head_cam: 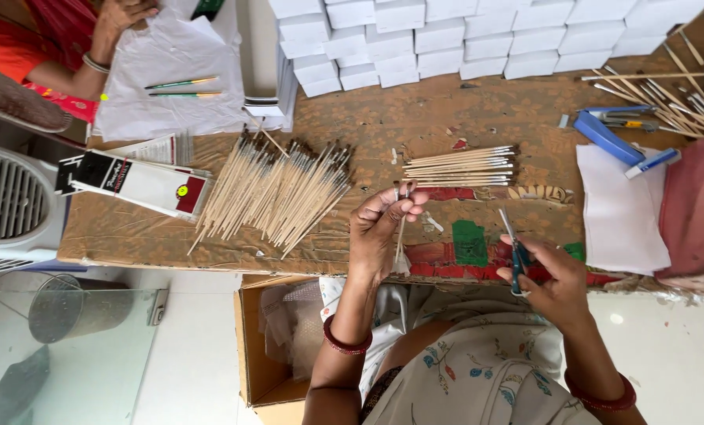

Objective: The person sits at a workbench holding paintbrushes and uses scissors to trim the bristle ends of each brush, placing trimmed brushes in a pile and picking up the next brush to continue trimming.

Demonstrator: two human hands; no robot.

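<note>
Paintbrush trimming at a cardboard-covered table (383, 118).

The left hand (379, 232) pinches a thin wooden paintbrush (401, 228) upright, tip up — the right hand (552, 279) grips blue-handled scissors (516, 256), blades up. A large brush pile (273, 193) lies to the left, a neat bundle (460, 167) just beyond the hands.

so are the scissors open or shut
Cannot tell: the right hand covers the scissors' handles, and only a thin blade tip shows.
</note>
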